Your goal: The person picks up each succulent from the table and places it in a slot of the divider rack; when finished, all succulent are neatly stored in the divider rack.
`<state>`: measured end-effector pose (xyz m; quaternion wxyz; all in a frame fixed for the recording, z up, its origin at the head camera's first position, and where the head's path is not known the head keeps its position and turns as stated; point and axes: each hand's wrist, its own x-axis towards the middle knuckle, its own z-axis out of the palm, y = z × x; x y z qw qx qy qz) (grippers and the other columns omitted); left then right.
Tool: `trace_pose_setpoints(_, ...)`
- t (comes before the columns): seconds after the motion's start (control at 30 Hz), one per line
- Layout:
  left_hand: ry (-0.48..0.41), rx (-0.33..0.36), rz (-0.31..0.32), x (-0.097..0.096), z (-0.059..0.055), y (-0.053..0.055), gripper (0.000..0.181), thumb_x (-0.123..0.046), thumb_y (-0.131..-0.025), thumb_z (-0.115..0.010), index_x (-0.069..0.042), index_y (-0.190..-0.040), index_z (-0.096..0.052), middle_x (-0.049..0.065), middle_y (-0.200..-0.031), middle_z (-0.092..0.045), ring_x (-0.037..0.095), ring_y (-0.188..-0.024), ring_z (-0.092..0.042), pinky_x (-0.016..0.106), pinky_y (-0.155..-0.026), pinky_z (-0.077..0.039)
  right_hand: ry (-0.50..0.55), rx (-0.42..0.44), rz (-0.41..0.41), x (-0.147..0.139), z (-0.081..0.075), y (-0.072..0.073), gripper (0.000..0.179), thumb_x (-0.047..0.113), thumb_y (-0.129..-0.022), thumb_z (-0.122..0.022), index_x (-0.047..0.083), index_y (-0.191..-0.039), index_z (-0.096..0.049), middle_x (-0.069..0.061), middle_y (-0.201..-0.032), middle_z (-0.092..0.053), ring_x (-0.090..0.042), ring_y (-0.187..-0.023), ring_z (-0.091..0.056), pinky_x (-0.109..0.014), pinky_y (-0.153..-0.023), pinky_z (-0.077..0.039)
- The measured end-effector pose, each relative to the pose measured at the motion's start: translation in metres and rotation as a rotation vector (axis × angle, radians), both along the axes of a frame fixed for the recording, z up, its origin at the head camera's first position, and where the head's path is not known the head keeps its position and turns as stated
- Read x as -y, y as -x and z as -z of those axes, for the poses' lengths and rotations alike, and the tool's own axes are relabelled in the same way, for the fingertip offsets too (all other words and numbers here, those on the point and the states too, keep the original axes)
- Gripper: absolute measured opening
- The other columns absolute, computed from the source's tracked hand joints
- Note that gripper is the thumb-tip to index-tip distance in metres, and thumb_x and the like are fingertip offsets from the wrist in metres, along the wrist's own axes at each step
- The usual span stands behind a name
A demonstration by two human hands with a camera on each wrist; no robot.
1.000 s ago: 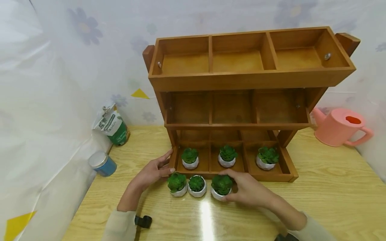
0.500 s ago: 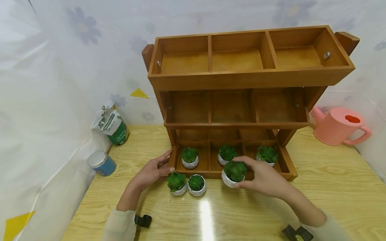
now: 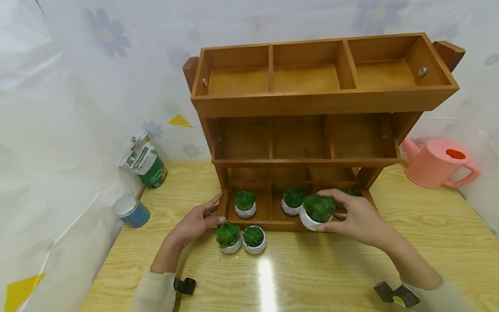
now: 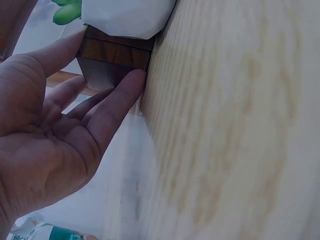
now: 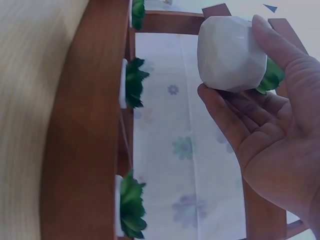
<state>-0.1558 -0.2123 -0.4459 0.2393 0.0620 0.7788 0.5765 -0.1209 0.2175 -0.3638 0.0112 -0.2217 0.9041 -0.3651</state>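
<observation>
My right hand (image 3: 360, 219) holds a potted succulent (image 3: 319, 209) by its white faceted pot, raised in front of the wooden plant shelf's lowest tray. From the right wrist view, thumb and fingertips grip the pot (image 5: 231, 54) from opposite sides. At the lower left corner of the wooden plant shelf (image 3: 323, 102), my left hand (image 3: 196, 222) grips the tray end (image 4: 112, 52) between thumb and fingers. Two potted succulents, a left one (image 3: 228, 237) and a right one (image 3: 254, 239), stand on the table before the tray.
Inside the lowest tray stand a left succulent (image 3: 245, 203), a middle one (image 3: 292, 200) and a right one, mostly behind my right hand. A pink watering can (image 3: 438, 164) is at the right. A blue jar (image 3: 131, 211) and a green-and-white bag (image 3: 145, 162) stand at the left.
My right hand has lifted the potted succulent off the table and carried it right and toward the shelf. My left hand stays at the shelf corner.
</observation>
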Motion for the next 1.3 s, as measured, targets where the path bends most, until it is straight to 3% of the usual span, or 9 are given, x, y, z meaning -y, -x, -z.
trace_pose_setpoints(0.23,0.004,-0.014,0.005,-0.001,-0.001,0.0,0.076,-0.028,-0.101,-0.065,-0.036,-0.162,-0.021,0.023,-0.167,-0.02,0.042,-0.138,-0.05,0.048,-0.101,-0.056,0.011,-0.022,0.009,-0.011,-0.013,0.0,0.066,0.032,-0.078,-0.089,0.015,-0.134,-0.06,-0.005,-0.11,-0.073,-0.001,-0.09,-0.069,-0.023,-0.068,-0.059)
trace_pose_setpoints(0.47,0.009,-0.013,0.016,-0.001,0.0,0.0,0.076,-0.027,-0.102,-0.063,-0.035,-0.163,-0.018,0.024,-0.167,-0.018,0.044,-0.139,-0.049,0.049,-0.102,-0.055,0.007,-0.08,0.004,-0.025,-0.028,0.001,0.067,0.023,-0.077,-0.09,0.014,-0.136,-0.059,-0.005,-0.107,-0.073,0.004,-0.089,-0.066,-0.018,-0.069,-0.057)
trace_pose_setpoints(0.7,0.007,0.006,0.002,-0.001,0.001,0.0,0.075,-0.027,-0.102,-0.064,-0.04,-0.161,-0.021,0.02,-0.168,-0.02,0.042,-0.139,-0.049,0.048,-0.102,-0.055,-0.044,-0.128,0.067,-0.045,-0.051,0.008,0.068,0.02,-0.075,-0.092,0.019,-0.136,-0.061,0.007,-0.109,-0.072,0.011,-0.094,-0.061,-0.01,-0.072,-0.05)
trace_pose_setpoints(0.93,-0.002,-0.003,0.015,0.0,0.001,0.001,0.076,-0.03,-0.101,-0.064,-0.038,-0.162,-0.019,0.021,-0.168,-0.019,0.043,-0.14,-0.048,0.047,-0.101,-0.056,0.06,-0.166,0.09,-0.065,-0.07,0.02,0.066,0.004,-0.074,-0.09,0.009,-0.133,-0.062,0.02,-0.095,-0.069,0.003,-0.081,-0.065,-0.01,-0.062,-0.05)
trace_pose_setpoints(1.3,-0.008,0.0,0.026,0.001,0.0,0.0,0.076,-0.028,-0.102,-0.063,-0.034,-0.163,-0.018,0.025,-0.168,-0.016,0.045,-0.141,-0.046,0.048,-0.103,-0.055,0.004,-0.144,0.213,-0.078,-0.096,0.035,0.064,0.005,-0.08,-0.086,0.008,-0.138,-0.058,0.027,-0.094,-0.065,0.007,-0.08,-0.061,-0.01,-0.061,-0.049)
